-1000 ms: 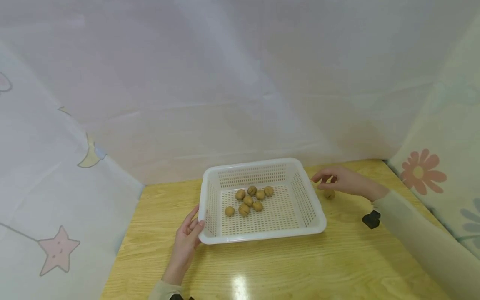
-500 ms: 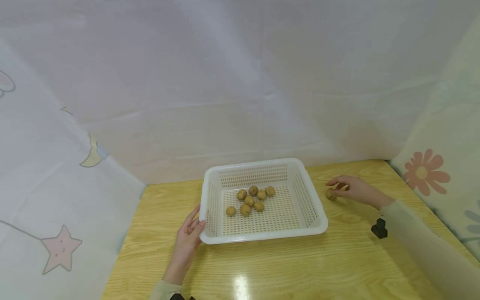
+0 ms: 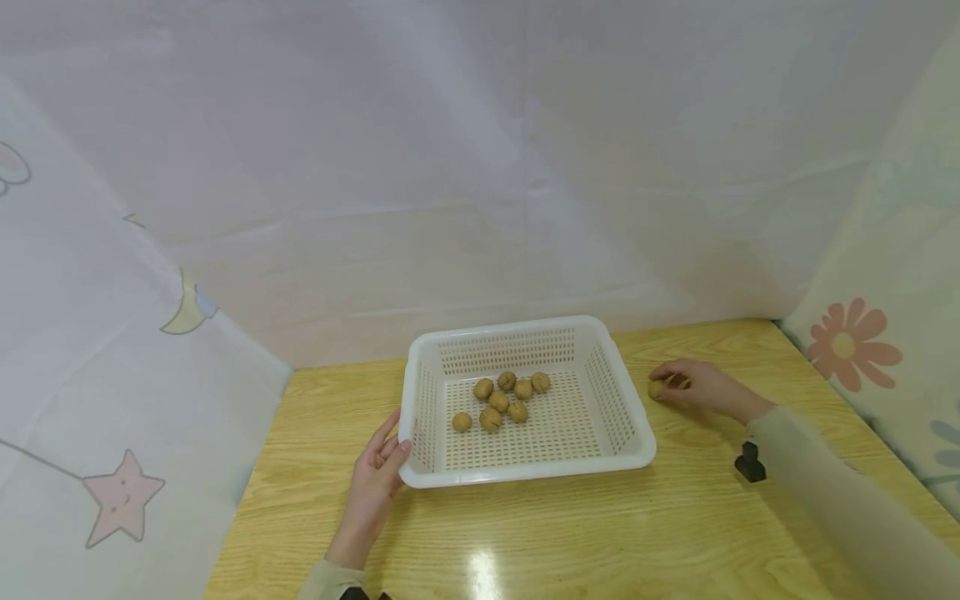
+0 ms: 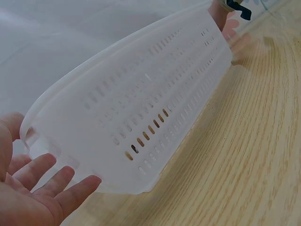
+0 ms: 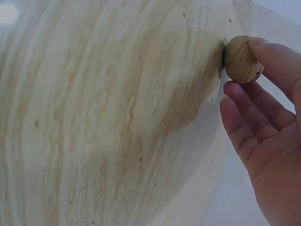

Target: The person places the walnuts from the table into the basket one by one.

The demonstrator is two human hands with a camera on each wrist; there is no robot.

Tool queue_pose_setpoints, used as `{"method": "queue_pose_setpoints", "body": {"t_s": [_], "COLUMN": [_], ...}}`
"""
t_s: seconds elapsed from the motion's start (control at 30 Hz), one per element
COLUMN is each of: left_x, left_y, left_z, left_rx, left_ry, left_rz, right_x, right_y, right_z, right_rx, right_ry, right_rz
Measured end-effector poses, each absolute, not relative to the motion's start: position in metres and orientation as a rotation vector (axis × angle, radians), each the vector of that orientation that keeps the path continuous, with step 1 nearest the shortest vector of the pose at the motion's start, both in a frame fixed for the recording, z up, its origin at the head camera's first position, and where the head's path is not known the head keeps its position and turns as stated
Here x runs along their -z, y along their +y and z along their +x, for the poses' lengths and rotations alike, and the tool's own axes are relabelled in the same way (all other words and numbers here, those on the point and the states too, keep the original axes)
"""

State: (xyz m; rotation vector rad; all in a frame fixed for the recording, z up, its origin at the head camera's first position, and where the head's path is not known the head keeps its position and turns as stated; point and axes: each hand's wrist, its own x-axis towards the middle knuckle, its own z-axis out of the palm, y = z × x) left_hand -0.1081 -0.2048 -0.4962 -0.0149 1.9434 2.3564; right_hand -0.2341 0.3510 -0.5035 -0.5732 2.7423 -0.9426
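A white plastic basket (image 3: 528, 475) with slotted walls stands on the table, several walnuts (image 3: 498, 402) lying on its floor. My left hand (image 3: 372, 481) holds its near left corner, thumb over the rim and fingers against the outer wall; the left wrist view shows those fingers (image 4: 70, 188) beside the slotted side. To the right of the basket, my right hand (image 3: 703, 388) pinches a single walnut (image 5: 242, 60) at the tabletop. The thumb lies on the nut and fingertips touch it from the other side, as the right wrist view shows.
The wooden table (image 3: 570, 533) reaches back to a pale cloth wall (image 3: 450, 208). Printed cloth hangs at both sides, with a star (image 3: 123, 498) on the left and a flower (image 3: 855, 344) on the right. A black wrist mount (image 3: 750, 462) sits on the right sleeve.
My right hand has moved away from the basket's right rim to the loose walnut and taken hold of it. The left hand and basket stay in place.
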Motion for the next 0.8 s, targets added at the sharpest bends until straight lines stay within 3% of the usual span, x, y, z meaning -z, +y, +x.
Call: {"method": "queue_pose_setpoints", "body": {"t_s": [0.3, 0.8], "left_x": [0.495, 0.494], "left_y": [-0.204, -0.204], "left_z": [-0.107, -0.106], "left_rx": [-2.356, -2.352], "left_ry": [1.948, 1.952], "left_rz": [-0.025, -0.017], "right_x": [0.494, 0.443], "right_y": [0.348, 0.332], "right_z": [-0.228, -0.209], "right_rx": [0.936, 0.966], "right_ry": [2.75, 2.811], "right_rz": [-0.622, -0.738]}}
